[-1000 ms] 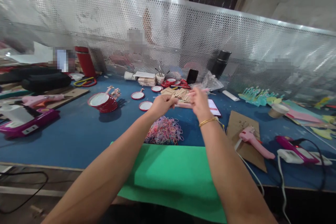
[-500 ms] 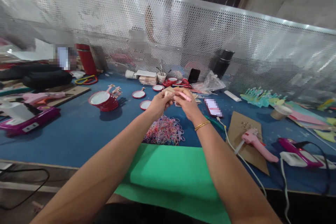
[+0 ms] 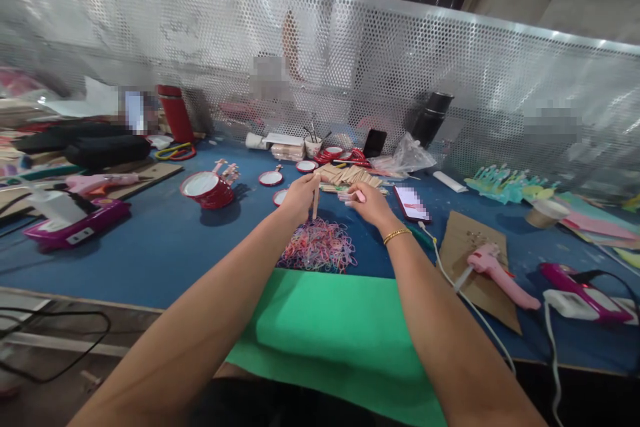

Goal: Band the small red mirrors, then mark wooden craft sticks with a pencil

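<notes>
My left hand [image 3: 301, 197] is closed on a flat wooden stick [image 3: 315, 201] that points down from its fingers. To the right, my right hand [image 3: 373, 205] has its fingers curled round a slim pink stick-like piece [image 3: 361, 196]; its exact kind is too small to tell. A loose heap of small coloured rubber bands [image 3: 323, 245] lies on the blue table [image 3: 155, 240] just below both hands. Behind them is a spread of wooden sticks [image 3: 356, 175]. Green cloth [image 3: 330, 313] covers the near edge between my forearms.
Left stand a stack of red-rimmed round pieces [image 3: 209, 191], a red flask [image 3: 175, 113] and a purple power strip [image 3: 77, 223]. On the right are a phone [image 3: 411, 203], a pink glue gun [image 3: 500, 273] on cardboard [image 3: 457, 240], and cables. A perforated metal screen [image 3: 240, 33] closes the back.
My hands were together around the stick and the pink piece. Now they are apart, the right one further right, and the stick hangs down from my left hand. The view has shifted slightly.
</notes>
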Tool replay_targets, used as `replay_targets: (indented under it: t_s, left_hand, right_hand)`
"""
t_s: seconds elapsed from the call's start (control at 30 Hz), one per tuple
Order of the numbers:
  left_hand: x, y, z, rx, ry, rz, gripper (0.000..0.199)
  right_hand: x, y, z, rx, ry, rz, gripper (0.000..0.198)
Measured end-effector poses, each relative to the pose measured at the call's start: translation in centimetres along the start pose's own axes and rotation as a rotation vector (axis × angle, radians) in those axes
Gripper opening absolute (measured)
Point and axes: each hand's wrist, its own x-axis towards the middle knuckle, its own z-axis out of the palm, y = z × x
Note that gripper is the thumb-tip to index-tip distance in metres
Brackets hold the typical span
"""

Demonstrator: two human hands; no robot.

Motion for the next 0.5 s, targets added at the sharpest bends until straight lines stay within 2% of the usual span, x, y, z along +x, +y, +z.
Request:
replay_targets:
  t_s: [0.07, 0.17, 0.23, 0.37, 0.5]
  left_hand:
    - [0.2, -0.3, -0.2, 0.028, -0.015, 0.036, 0.019]
    - [0.5, -0.6, -0.3, 0.020, -0.047, 0.069, 0.024]
    - [0.5, -0.6, -0.1, -0.015, -0.069, 0.066, 0.027]
    - [0.2, -0.6, 0.4, -0.141, -0.086, 0.094, 0.032]
    - [0.0, -0.5, 0.4, -0.174, -0.081, 0.117, 0.033]
  right_hand:
    - [-0.1, -0.2, -0.1, -0.040, 0.014, 0.009, 0.024]
    - [0.0, -1.0, -0.2, -0.027, 0.112, 0.002, 0.016]
    - [0.1, -1.9, 0.1, 0.093, 0.168, -0.006, 0.007]
    - [-0.1, -4.3, 1.8, 0.441, 0.125, -0.010, 0.016]
    - [-0.5, -5.7, 3.5, 0.435, 0.175, -0.092, 0.017]
